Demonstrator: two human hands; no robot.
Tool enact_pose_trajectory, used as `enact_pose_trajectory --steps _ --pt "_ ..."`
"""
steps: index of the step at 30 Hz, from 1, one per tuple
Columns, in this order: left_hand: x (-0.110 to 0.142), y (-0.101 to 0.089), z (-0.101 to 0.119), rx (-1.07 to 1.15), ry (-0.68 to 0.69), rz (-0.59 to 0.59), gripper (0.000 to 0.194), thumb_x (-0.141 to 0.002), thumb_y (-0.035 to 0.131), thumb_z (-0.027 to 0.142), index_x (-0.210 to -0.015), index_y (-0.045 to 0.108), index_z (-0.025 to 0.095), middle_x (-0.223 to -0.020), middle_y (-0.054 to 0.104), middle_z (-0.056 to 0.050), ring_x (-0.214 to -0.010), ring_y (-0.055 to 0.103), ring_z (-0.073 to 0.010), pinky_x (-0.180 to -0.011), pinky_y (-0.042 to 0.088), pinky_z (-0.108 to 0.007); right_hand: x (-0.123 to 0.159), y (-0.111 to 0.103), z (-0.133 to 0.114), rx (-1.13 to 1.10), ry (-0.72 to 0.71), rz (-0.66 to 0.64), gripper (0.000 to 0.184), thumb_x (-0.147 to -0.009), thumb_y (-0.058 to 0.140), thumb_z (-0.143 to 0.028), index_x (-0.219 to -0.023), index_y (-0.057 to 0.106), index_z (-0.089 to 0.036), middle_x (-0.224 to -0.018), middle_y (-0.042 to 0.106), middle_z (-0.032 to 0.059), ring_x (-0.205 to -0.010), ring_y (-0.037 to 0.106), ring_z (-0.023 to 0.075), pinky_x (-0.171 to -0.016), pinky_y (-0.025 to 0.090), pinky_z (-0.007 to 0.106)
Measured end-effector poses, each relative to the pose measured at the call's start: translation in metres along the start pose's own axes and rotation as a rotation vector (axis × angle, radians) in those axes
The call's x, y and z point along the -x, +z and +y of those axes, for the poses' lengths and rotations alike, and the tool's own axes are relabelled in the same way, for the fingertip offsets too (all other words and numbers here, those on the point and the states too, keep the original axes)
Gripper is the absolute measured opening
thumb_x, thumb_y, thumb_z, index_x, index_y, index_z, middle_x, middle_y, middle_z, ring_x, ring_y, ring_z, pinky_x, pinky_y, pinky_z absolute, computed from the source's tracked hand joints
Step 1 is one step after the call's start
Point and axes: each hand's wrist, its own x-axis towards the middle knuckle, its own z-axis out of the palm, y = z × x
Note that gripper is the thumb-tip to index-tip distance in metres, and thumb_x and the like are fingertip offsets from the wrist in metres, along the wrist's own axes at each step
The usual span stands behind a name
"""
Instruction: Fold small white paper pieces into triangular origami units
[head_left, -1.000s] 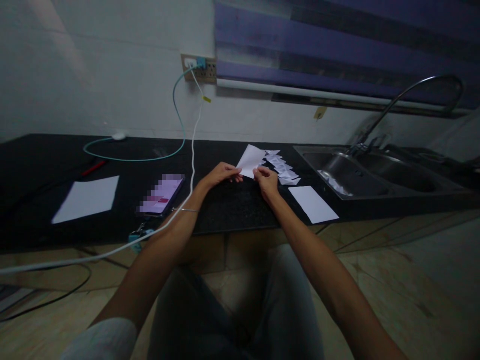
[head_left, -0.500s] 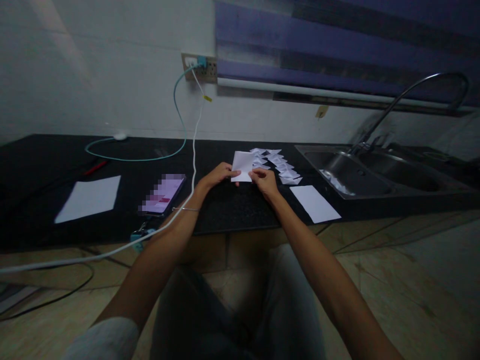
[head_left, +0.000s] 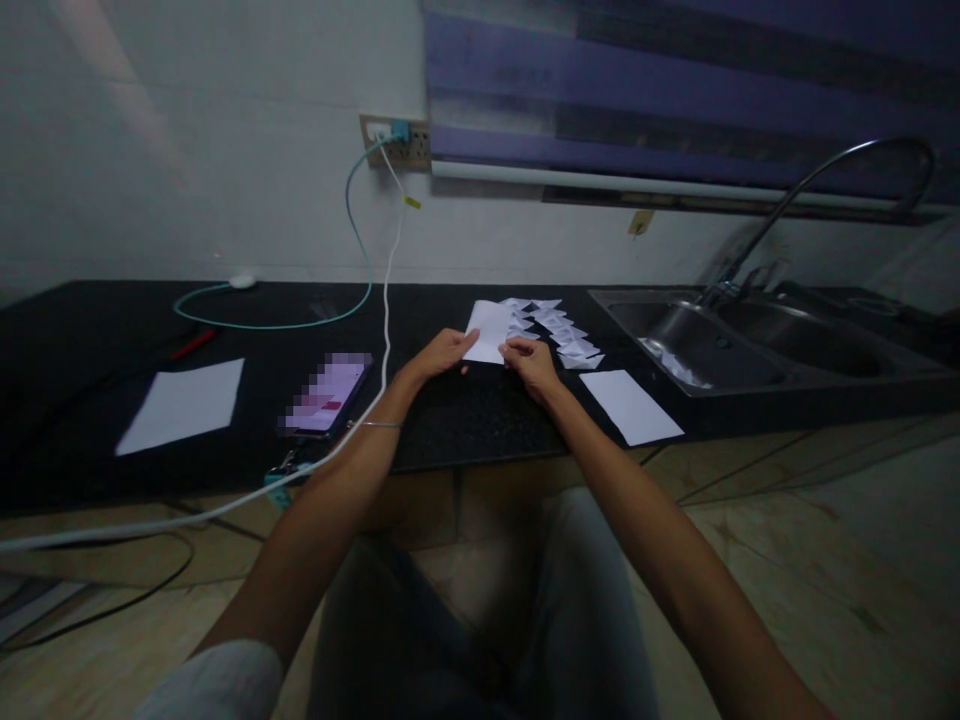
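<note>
Over the dark countertop, both hands hold one small white sheet of paper (head_left: 487, 330). My left hand (head_left: 446, 352) pinches its left edge, thumb on top. At its lower right corner, my right hand (head_left: 529, 362) grips the paper between thumb and fingers. Just behind and to the right lie several small folded white paper pieces (head_left: 559, 325) in two rows, partly covered by the held sheet. A flat white sheet (head_left: 630, 407) rests right of my right hand. Another, larger white sheet (head_left: 184, 403) lies far to the left.
A phone (head_left: 330, 395) lies left of my left arm. A white cable (head_left: 388, 310) runs from the wall socket (head_left: 397, 142) across my left forearm. A double steel sink (head_left: 720, 345) with a tall tap (head_left: 817, 180) is set in the counter (head_left: 480, 425) at right.
My left thumb has moved up along the left edge of the held paper, and the sheet's left side has tilted slightly. My right hand keeps its grip at the lower right corner.
</note>
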Motion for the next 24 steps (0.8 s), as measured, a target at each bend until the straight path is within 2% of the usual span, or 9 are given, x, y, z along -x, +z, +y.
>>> enact_pose_trajectory --steps 2,5,7,9,12,17,19,24 --pt "0.001 0.000 -0.001 -0.002 -0.017 0.008 0.070 -0.093 0.048 0.071 -0.054 0.062 0.015 -0.046 0.055 -0.001 -0.040 0.041 -0.0073 -0.043 0.028 -0.021 -0.003 -0.005 0.002 0.012 -0.004 -0.066 0.030 -0.067 0.079 -0.047 -0.072 0.073 -0.018 -0.063 0.063 -0.0013 -0.058 0.052 0.0135 -0.059 0.041 0.028" --pt "0.001 0.001 -0.001 -0.003 -0.011 0.004 0.067 -0.094 0.050 0.068 -0.054 0.060 0.015 -0.045 0.053 0.000 -0.039 0.039 -0.0071 -0.042 0.025 -0.021 -0.008 -0.014 0.005 0.059 -0.019 -0.234 0.033 -0.071 0.078 -0.050 -0.065 0.069 -0.018 -0.060 0.061 -0.0011 -0.059 0.052 0.0134 -0.059 0.039 0.027" --pt "0.002 0.001 0.000 -0.005 0.000 -0.010 0.067 -0.096 0.049 0.066 -0.052 0.058 0.015 -0.043 0.051 0.000 -0.038 0.039 -0.0074 -0.042 0.025 -0.021 -0.010 -0.018 0.006 0.060 -0.017 -0.279 0.035 -0.072 0.078 -0.051 -0.063 0.067 -0.018 -0.060 0.060 -0.0012 -0.059 0.051 0.0130 -0.059 0.038 0.027" --pt "0.001 0.001 0.002 0.005 0.004 -0.025 0.067 -0.096 0.049 0.065 -0.051 0.056 0.016 -0.042 0.050 0.000 -0.038 0.041 -0.0074 -0.042 0.027 -0.021 -0.010 -0.020 0.007 0.041 -0.018 -0.278 0.035 -0.072 0.079 -0.051 -0.065 0.068 -0.018 -0.061 0.060 -0.0016 -0.060 0.050 0.0125 -0.060 0.038 0.027" --pt "0.001 -0.001 0.005 0.058 0.005 -0.022 0.065 -0.092 0.058 0.066 -0.052 0.056 0.015 -0.044 0.052 0.000 -0.040 0.044 -0.0068 -0.044 0.031 -0.020 -0.010 -0.021 0.008 0.008 -0.018 -0.261 0.034 -0.071 0.081 -0.050 -0.068 0.069 -0.018 -0.062 0.059 -0.0021 -0.059 0.049 0.0119 -0.059 0.037 0.027" --pt "0.001 -0.002 0.008 0.167 -0.012 -0.013 0.062 -0.085 0.066 0.069 -0.055 0.058 0.015 -0.046 0.054 0.001 -0.041 0.043 -0.0060 -0.045 0.031 -0.021 -0.010 -0.020 0.012 -0.022 -0.005 -0.287 0.032 -0.070 0.083 -0.049 -0.070 0.071 -0.019 -0.063 0.060 -0.0019 -0.059 0.049 0.0115 -0.058 0.036 0.026" --pt "0.001 -0.003 0.008 0.189 -0.033 -0.042 0.061 -0.087 0.065 0.067 -0.057 0.060 0.014 -0.049 0.056 0.000 -0.044 0.047 -0.0070 -0.048 0.034 -0.021 -0.011 -0.020 0.013 -0.020 -0.021 -0.288 0.032 -0.070 0.084 -0.048 -0.070 0.071 -0.019 -0.064 0.060 -0.0018 -0.060 0.049 0.0116 -0.058 0.035 0.026" --pt "0.001 -0.003 0.008 0.234 -0.023 0.014 0.050 -0.090 0.068 0.056 -0.066 0.064 0.012 -0.058 0.061 0.000 -0.053 0.051 -0.0085 -0.054 0.038 -0.022 -0.011 -0.021 0.014 -0.050 0.000 -0.316 0.029 -0.071 0.084 -0.044 -0.071 0.071 -0.019 -0.065 0.060 -0.0025 -0.060 0.049 0.0110 -0.059 0.034 0.026"
